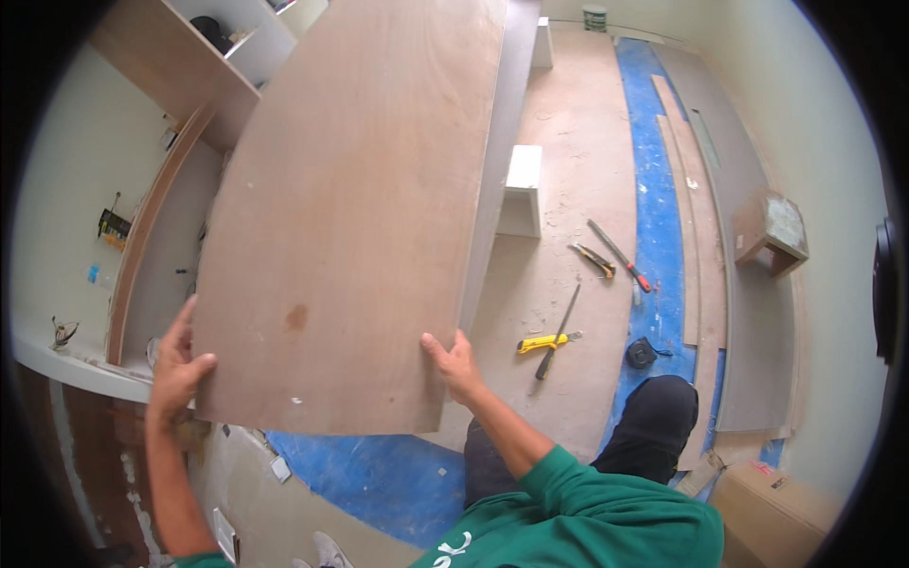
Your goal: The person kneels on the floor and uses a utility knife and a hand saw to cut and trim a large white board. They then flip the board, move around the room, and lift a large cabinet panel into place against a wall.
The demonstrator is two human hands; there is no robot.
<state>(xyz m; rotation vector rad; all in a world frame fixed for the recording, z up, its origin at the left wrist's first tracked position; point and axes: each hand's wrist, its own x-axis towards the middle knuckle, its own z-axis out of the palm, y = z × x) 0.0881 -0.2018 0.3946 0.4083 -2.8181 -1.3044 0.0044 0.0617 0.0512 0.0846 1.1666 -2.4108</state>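
Observation:
A large light-brown wooden panel [350, 208] stretches away in front of me, with a dark stain near its close end. At its left edge, my left hand [177, 369] grips the near corner, the thumb on top and the fingers mostly behind the edge. My right hand [454, 366] holds the right edge close to the near end, its thumb on the upper face. The undersides of both grips are hidden by the panel. Right of the panel, a yellow utility knife [544, 343] lies with a file [559, 331] across it.
Another utility knife [595, 260], a red-handled file [620, 256] and a black tape measure [642, 354] lie to the right. White blocks [524, 180] stand under the panel's right side. Beyond are wood strips [696, 218], a small box-shaped wooden piece [772, 232] and a cardboard box [767, 511].

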